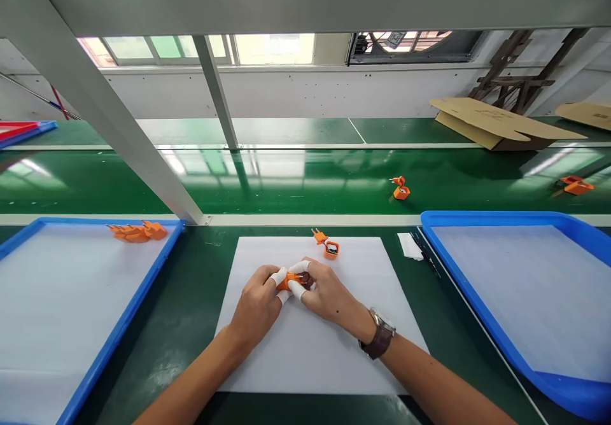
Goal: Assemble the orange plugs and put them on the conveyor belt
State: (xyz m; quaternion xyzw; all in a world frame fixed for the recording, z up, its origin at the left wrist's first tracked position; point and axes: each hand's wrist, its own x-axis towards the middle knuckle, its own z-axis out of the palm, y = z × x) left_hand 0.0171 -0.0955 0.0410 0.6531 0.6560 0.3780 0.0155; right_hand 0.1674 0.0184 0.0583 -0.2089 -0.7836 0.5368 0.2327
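Observation:
Over a white sheet (305, 355), both hands meet at a small orange plastic part (287, 281) with a dark brown piece at its right end. My left hand (260, 299) pinches the part's left side between thumb and fingers. My right hand (325, 291), with a watch on its wrist, grips the right side. White covers wrap several fingertips. The fingers hide much of the held part. Just beyond the hands, an orange part with an opened lid (331, 249) lies on the sheet, with something dark and metallic inside.
At left, a blue-rimmed tray (128, 331) holds several orange parts (137, 231). Another blue tray (477, 326) stands at right, beside a black pen (426, 254) and white paper piece (409, 247). Orange pieces (400, 189) lie on the green belt (296, 183). A grey post (143, 151) slants at left.

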